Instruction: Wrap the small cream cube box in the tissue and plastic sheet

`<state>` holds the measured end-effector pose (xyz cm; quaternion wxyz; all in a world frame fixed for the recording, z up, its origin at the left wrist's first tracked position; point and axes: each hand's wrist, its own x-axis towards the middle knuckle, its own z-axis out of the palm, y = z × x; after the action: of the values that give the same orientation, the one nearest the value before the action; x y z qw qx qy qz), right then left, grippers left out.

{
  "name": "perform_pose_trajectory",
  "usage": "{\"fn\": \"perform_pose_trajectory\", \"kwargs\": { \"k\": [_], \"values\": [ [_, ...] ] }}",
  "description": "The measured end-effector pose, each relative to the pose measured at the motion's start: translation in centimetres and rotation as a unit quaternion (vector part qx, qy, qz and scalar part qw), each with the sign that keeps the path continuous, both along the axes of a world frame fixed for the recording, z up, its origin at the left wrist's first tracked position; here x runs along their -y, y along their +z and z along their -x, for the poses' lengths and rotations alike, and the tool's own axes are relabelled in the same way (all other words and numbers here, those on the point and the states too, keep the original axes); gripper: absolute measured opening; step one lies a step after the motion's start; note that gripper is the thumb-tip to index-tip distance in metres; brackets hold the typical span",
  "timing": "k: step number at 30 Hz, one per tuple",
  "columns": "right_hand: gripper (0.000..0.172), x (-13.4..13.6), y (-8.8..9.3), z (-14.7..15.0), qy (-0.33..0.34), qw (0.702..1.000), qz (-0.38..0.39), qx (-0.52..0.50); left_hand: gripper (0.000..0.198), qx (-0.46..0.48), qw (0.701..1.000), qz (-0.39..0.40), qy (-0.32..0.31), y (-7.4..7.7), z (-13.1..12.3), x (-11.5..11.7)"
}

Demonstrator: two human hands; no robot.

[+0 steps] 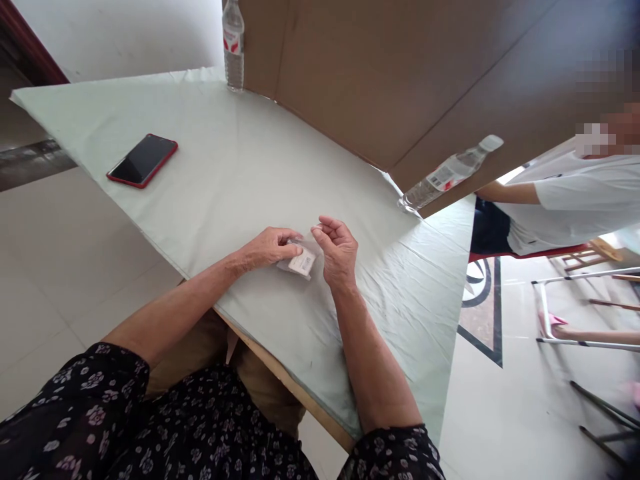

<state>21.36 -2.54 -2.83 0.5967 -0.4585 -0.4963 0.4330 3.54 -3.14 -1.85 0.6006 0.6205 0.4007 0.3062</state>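
Pale green cloth (200,180) lies under the grip. The left hand (270,245) pinches a small packet (301,263), just beside the right hand (340,252). The right hand's fingers are curled, but I can't tell if they hold anything. Past the left hand lies a phone (143,160).

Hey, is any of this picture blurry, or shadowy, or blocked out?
Head view: the packet is too unclear to read; a soft shadow lies on the tablecloth beside the right forearm; the stool legs at lower right look blurred; pixel blocks cover part of the upper right.
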Motion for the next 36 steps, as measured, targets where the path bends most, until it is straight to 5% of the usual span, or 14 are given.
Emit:
{"fn": "perform_pose_trajectory", "kwargs": {
  "k": [7,17,23,27,32,36],
  "values": [
    [0.017,1.2,-0.4,0.1,-0.034,0.983,-0.091,0.159,0.054,-0.052,0.993,-0.048,0.095,-0.1,-0.1,-0.5],
    [0.014,2.7,-0.6,1.3,-0.047,0.884,-0.265,0.381,0.041,-0.104,0.972,-0.182,0.102,-0.9,0.0,-1.1],
    [0.018,1.4,-1.3,-1.1,-0.097,0.979,-0.114,0.135,0.042,-0.052,0.988,-0.077,0.127,-1.3,0.2,-1.1],
    [0.029,-0.2,-2.5,-3.1,-0.144,0.989,0.009,-0.01,0.04,0.019,0.98,-0.024,0.199,-1.4,0.4,-1.3],
    [0.045,0.2,-2.8,-2.8,-0.043,0.999,0.006,0.015,0.042,0.039,0.973,-0.015,0.228,-1.1,0.6,-1.4],
    [0.068,0.8,-2.5,-2.6,0.055,0.992,-0.017,0.111,0.065,-0.001,0.987,-0.021,0.159,-0.7,1.0,-1.0]
  ]
}}
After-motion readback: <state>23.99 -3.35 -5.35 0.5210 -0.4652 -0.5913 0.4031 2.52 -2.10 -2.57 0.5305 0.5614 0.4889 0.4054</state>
